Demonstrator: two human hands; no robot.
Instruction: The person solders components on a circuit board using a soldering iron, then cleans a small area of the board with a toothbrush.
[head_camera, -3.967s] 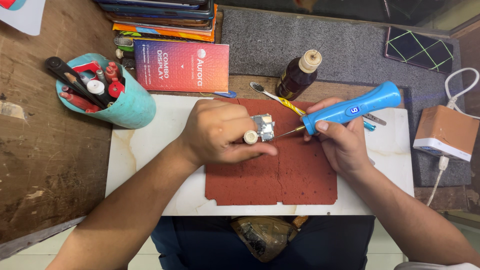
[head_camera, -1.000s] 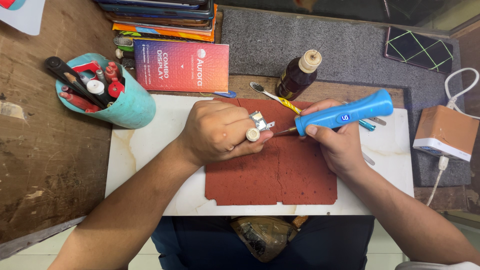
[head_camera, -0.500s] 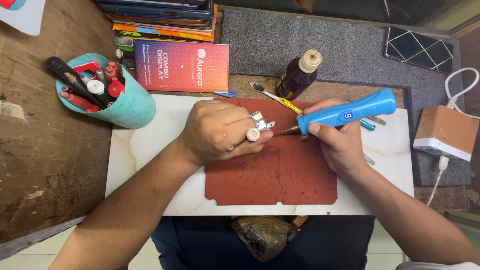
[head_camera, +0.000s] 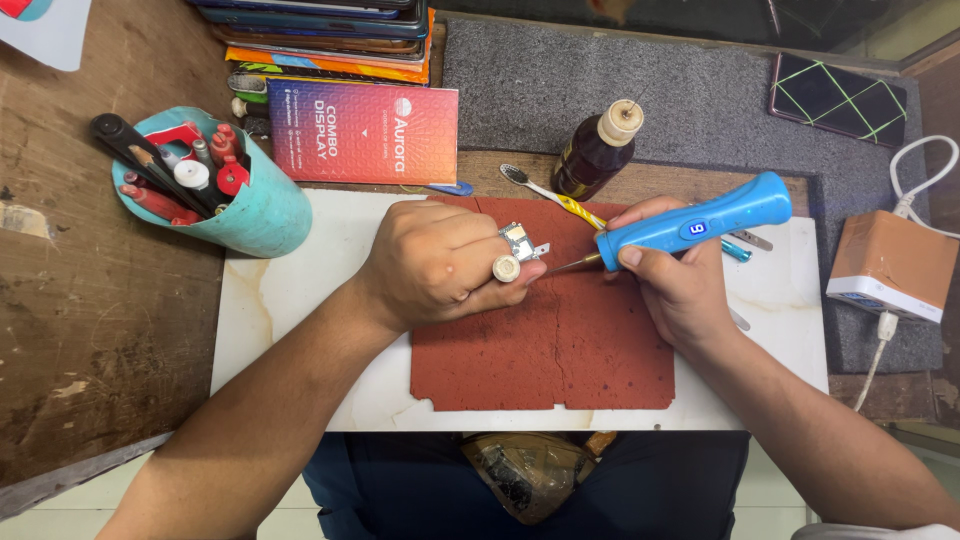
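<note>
Left hand (head_camera: 435, 262) is still pinching the small metal part (head_camera: 520, 241); right hand (head_camera: 672, 280), fingers wrapped round the blue soldering iron (head_camera: 690, 225), is keeping its tip applied; work continuing.

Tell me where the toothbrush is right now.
In the head view, the toothbrush lies at the far edge of the red mat, between the brown bottle and the right hand.

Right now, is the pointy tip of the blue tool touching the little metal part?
Cannot tell. In the head view the blue tool points its tip right beside the metal part; no contact or gap shows.
</note>
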